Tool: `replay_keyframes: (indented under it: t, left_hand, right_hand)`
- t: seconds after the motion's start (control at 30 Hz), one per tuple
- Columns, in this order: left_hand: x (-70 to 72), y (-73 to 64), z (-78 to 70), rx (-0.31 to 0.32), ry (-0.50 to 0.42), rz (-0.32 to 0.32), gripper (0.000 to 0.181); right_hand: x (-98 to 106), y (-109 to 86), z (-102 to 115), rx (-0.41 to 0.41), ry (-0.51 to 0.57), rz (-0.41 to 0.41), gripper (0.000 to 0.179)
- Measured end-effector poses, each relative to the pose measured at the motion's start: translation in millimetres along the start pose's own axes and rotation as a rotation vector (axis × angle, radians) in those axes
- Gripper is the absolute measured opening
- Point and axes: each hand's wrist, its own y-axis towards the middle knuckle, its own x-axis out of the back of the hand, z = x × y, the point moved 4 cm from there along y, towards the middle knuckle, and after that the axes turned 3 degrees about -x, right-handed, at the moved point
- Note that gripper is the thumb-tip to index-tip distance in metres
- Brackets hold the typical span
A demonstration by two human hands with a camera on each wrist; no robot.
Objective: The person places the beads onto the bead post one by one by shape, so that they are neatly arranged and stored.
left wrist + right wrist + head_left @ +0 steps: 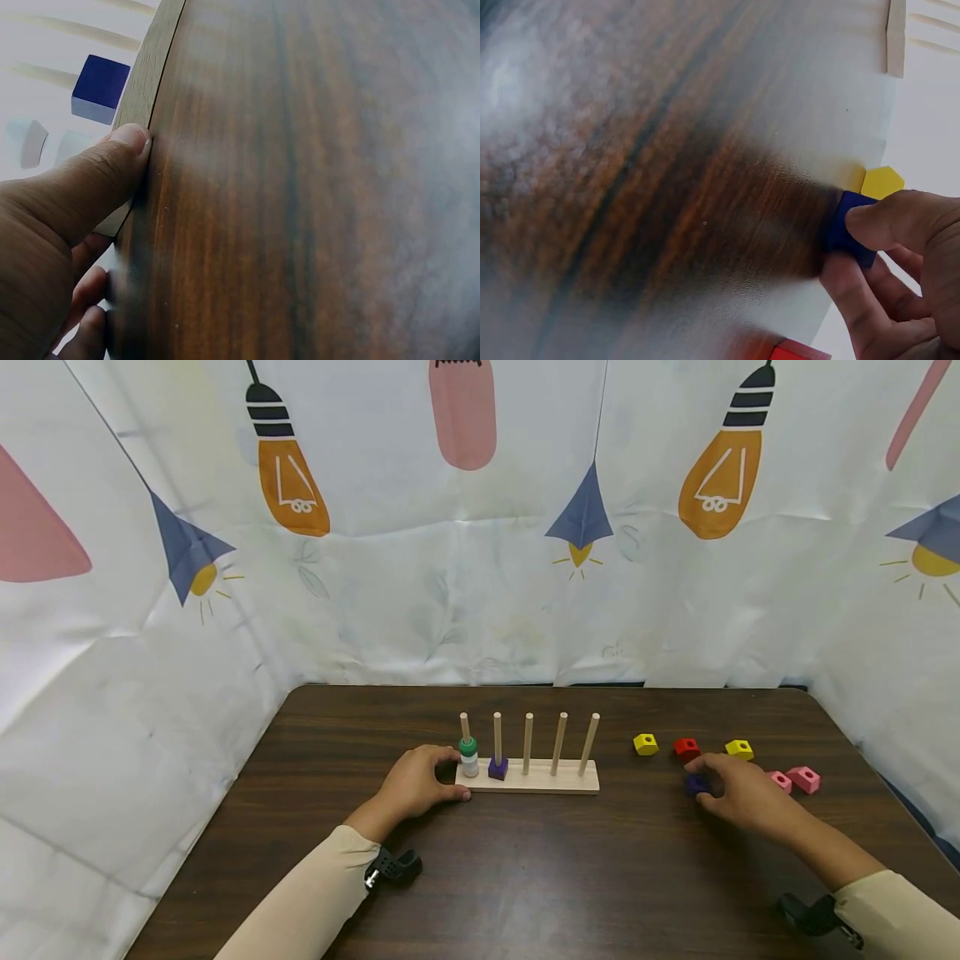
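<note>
My left hand (422,779) grips the left end of a wooden peg board (555,783), its thumb along the front edge. The board bears several upright pegs. On the leftmost peg sit a green bead (468,747) and white pieces (469,765); a purple cube (497,768) is at the foot of the peg beside it. Over to the right, my right hand (738,789) pinches a dark blue block (849,225) between thumb and fingers, low over the table. Part of this block is hidden by the fingers.
Around the right hand lie two yellow blocks, one to the left (645,744) and one behind (739,750), a red block (686,748), and two pink blocks, one farther right (804,779). The dark wooden table (525,877) ends at a patterned curtain (480,610).
</note>
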Motion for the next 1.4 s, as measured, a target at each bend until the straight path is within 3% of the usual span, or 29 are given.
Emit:
replay_keyframes:
  t: [0.2,0.5,1.0,1.4]
  left_hand:
    - [-0.7,0.2,0.3,0.0,0.001,-0.001,0.058]
    - [-2.9,-0.9,0.8,-0.021,-0.011,-0.021,0.057]
    - [-0.2,-0.2,0.9,-0.021,0.005,-0.021,0.059]
    - [-0.9,0.8,1.5,-0.027,0.004,-0.02,0.057]
  right_hand:
    - [-0.1,0.0,0.9,-0.02,0.024,0.001,0.037]
    - [3.7,1.1,8.6,0.041,0.02,-0.055,0.034]
    - [43.3,11.9,41.7,0.123,0.059,-0.09,0.033]
    - [64.2,16.7,65.3,0.163,0.019,-0.114,0.033]
